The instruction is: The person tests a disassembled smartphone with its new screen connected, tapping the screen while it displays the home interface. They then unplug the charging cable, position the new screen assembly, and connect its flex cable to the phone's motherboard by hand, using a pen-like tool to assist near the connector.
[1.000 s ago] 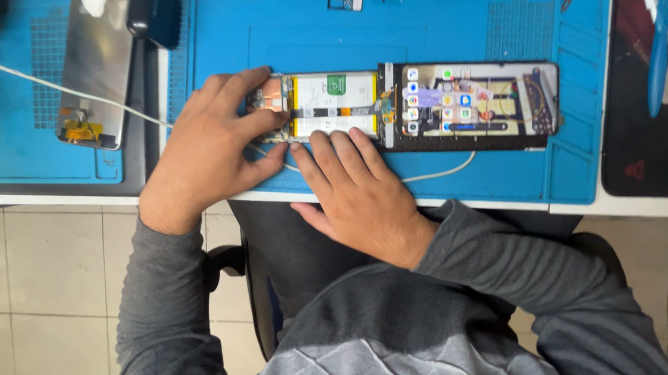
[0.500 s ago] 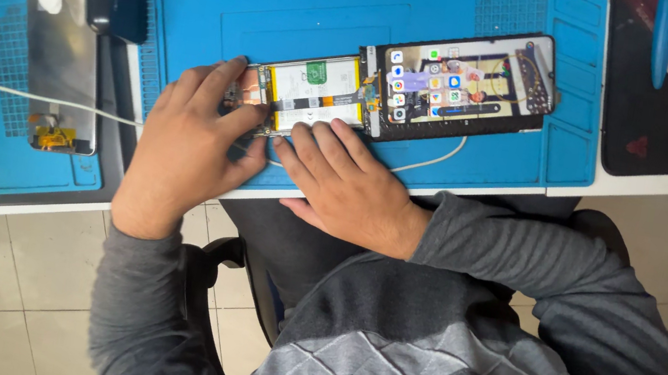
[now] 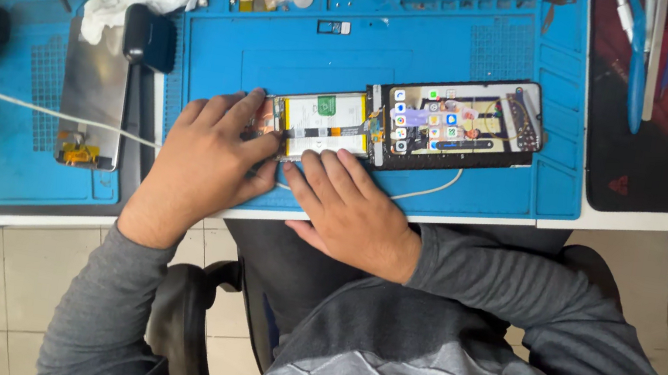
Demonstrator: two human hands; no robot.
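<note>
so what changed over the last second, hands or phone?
Little. Both hands stayed on the opened phone body: left hand flat over its left end, right hand with fingertips at its lower edge. Lit screen still lies beside it on the blue mat. Only the camera view shifted.

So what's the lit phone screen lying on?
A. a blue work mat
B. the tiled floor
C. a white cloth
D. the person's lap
A: the lit screen lies flat on the blue work mat, beside the opened phone body that both hands touch.
</note>
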